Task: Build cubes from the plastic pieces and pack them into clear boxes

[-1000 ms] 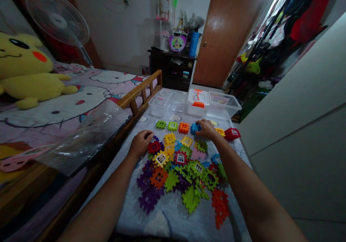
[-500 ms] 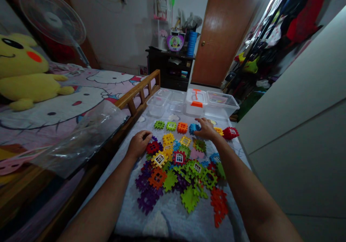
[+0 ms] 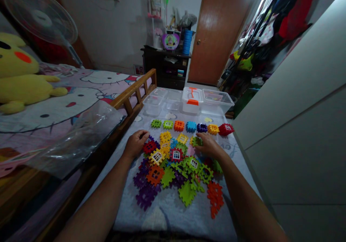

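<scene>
Across the cloth-covered table runs a row of toy building blocks: two green, an orange block (image 3: 178, 126), a blue block (image 3: 191, 126), a dark purple block (image 3: 202, 128), a yellow block (image 3: 213, 129) and a red block with a white window (image 3: 226, 129). My right hand (image 3: 209, 145) is at a green block (image 3: 197, 141) below the row, thumb and fingers apart around its right side. My left hand (image 3: 136, 143) rests curled at the left edge of the pile, beside a red piece (image 3: 149, 147); nothing shows in it. Loose interlocking pieces overlap in the pile, including a lime leaf-shaped piece (image 3: 187, 194).
Clear plastic boxes stand at the table's far end, one with an orange-latched lid (image 3: 192, 97). A wooden bed rail (image 3: 132, 97) borders the left side, with a plastic bag (image 3: 89, 134) beside it. A white cabinet (image 3: 294, 126) rises on the right.
My right hand has moved from the blue block in the row back toward me, to the green block. My left hand stays by the pile. The view has shifted slightly.
</scene>
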Demonstrator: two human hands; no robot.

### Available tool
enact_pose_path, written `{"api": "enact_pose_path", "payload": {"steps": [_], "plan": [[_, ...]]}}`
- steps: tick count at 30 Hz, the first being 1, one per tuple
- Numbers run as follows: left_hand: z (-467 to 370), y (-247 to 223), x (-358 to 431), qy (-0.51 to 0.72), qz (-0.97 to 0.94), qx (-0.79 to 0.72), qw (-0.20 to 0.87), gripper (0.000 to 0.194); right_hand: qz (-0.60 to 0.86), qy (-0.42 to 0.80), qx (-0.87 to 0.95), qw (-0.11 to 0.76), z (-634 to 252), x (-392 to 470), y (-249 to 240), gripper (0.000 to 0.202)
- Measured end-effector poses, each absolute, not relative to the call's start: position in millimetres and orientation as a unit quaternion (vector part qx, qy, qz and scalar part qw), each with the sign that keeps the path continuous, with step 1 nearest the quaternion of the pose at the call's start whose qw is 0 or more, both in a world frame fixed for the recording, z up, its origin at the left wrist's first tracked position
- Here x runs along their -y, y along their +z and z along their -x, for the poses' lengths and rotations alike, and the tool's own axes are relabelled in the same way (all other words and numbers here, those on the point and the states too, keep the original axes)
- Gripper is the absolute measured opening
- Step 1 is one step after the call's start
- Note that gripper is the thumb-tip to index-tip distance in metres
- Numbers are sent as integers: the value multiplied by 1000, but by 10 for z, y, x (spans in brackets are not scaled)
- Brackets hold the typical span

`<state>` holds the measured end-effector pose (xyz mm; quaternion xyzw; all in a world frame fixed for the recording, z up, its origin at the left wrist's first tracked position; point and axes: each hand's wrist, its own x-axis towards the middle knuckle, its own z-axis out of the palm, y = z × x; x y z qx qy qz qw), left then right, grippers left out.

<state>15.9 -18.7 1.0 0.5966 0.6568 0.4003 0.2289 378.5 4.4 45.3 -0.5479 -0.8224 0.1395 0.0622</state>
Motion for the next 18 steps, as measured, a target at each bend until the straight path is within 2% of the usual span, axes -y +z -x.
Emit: {"api": "enact_pose_path", "payload": {"steps": [3,6,13,18], "plan": [[-162,21,192,402,-592,-658,233,42,547,127,826,43,-3701,-22,417,60],[-158,12,187,405,-588,-659,238,42,553,119,824,42,-3696,6,423,53],[-145,-18,172,400,-593,-659,234,41,564,162,805,89,-3885,136,506,52],[-158,3,178,403,-593,-656,235,41,612,82,785,49,-3951,168,519,52]]}}
